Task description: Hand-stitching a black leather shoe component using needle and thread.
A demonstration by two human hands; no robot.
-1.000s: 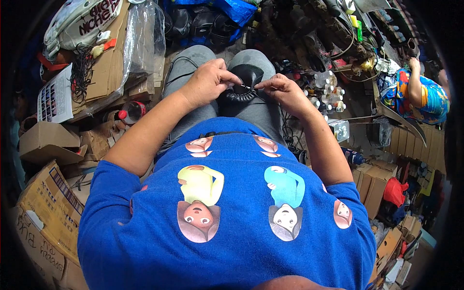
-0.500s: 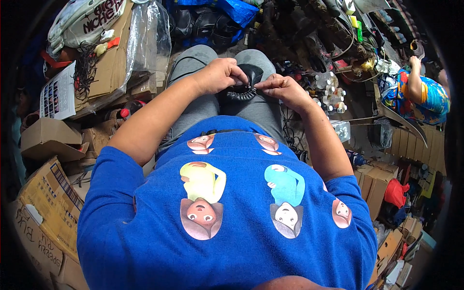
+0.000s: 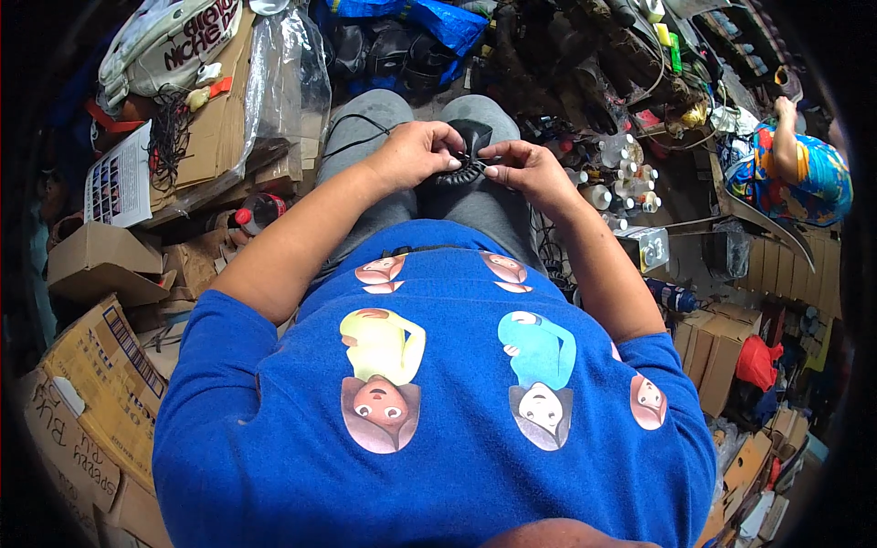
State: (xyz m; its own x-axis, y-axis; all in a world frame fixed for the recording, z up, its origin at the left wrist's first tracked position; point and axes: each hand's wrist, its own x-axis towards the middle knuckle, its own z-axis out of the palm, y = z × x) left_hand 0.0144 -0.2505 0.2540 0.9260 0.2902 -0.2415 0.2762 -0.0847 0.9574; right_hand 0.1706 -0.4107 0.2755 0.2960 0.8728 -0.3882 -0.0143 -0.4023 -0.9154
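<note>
A black piece (image 3: 469, 134) with a rounded, ridged edge lies between my grey-trousered thighs; both hands meet at it, and its full shape is partly hidden by my fingers. My left hand (image 3: 416, 153) is closed in a pinch at its left side. A thin black cord (image 3: 358, 119) runs from this hand across my left knee. On the other side, my right hand (image 3: 530, 169) pinches with thumb and forefinger at the ridged edge. What lies between those fingertips is too small to make out.
To the left are cardboard sheets (image 3: 206, 137), an open box (image 3: 105, 260) and a red-capped bottle (image 3: 258, 212). Several clear bottles (image 3: 630, 178) stand at right, near a curved blade-like piece (image 3: 776, 228). Another person in a colourful shirt (image 3: 804, 173) sits at far right.
My hands have come slightly closer together over the ridged edge, my right fingers shifting inward. The cord by my left knee now hangs in a different curve.
</note>
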